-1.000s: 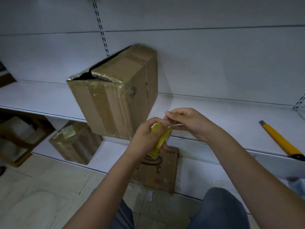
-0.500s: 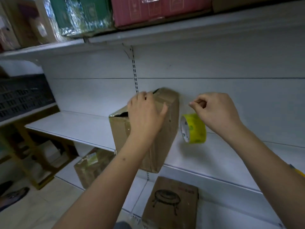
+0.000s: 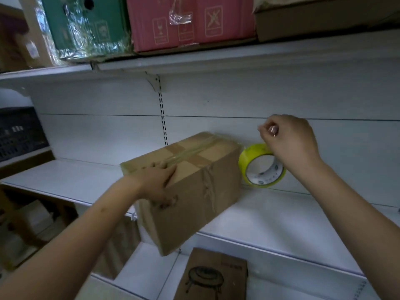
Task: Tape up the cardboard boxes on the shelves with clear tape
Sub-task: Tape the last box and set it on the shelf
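Cardboard box (image 3: 190, 191) sits at the centre of the frame on the white shelf (image 3: 281, 224), its near corner jutting past the shelf edge, with clear tape along its top seam. The left hand (image 3: 159, 182) lies over its near top edge, fingers spread flat, thumb down the front face. Right of the box, the yellow-green tape roll (image 3: 263, 166) hangs under the right hand (image 3: 289, 140), whose fingers seem to pinch the tape end, though the strip itself is hard to make out. Green, pink and brown boxes (image 3: 190, 20) line the shelf above.
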